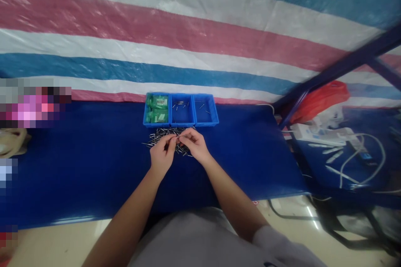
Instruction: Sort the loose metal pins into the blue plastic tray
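My left hand (162, 154) and my right hand (194, 144) meet over a pile of thin dark and silvery metal pieces (156, 135) on the blue table. Both hands have thumb and fingers pinched together, fingertips nearly touching. Whatever lies between them is too small to name. Just behind the pile stand three joined blue bins. Green-and-white packets (161, 102) fill the left bin (145, 112). A few thin metal pieces lie in the middle bin (182, 124) and in the right bin (215, 112).
The blue table (78, 162) runs left and right. A striped sheet (125, 21) hangs behind it. On the right are a dark metal frame (294, 110), a red bag (326, 98), a white power strip (319, 134) and cables. At the far left is a beige basket (14, 139).
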Available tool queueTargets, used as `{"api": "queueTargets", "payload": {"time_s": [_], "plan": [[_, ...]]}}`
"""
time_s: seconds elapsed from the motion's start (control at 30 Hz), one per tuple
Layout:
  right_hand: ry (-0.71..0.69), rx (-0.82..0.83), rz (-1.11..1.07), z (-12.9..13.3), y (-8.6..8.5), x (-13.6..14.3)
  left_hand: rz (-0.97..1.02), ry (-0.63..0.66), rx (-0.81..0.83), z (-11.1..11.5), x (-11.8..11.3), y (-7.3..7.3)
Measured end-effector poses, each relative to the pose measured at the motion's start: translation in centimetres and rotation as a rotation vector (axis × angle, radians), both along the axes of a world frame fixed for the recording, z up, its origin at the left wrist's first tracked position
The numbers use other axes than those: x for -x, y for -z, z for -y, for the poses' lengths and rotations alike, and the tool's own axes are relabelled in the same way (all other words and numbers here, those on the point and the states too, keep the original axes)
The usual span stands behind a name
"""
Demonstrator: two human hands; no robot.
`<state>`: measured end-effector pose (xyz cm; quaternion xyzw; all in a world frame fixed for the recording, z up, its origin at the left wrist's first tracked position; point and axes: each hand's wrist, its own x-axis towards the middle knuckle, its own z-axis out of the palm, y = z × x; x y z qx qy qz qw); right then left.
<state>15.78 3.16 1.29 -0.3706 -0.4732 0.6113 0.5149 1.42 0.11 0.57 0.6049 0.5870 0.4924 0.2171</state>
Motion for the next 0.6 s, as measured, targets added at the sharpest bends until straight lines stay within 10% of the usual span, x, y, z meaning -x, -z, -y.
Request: {"api": "queueTargets", "payload": {"time_s": [0.6], "plan": [[0.055, -0.1, 0.134, 0.29, 0.19, -0.51, 0.01, -0.009, 0.006, -0.11, -0.12, 0.08]]}}
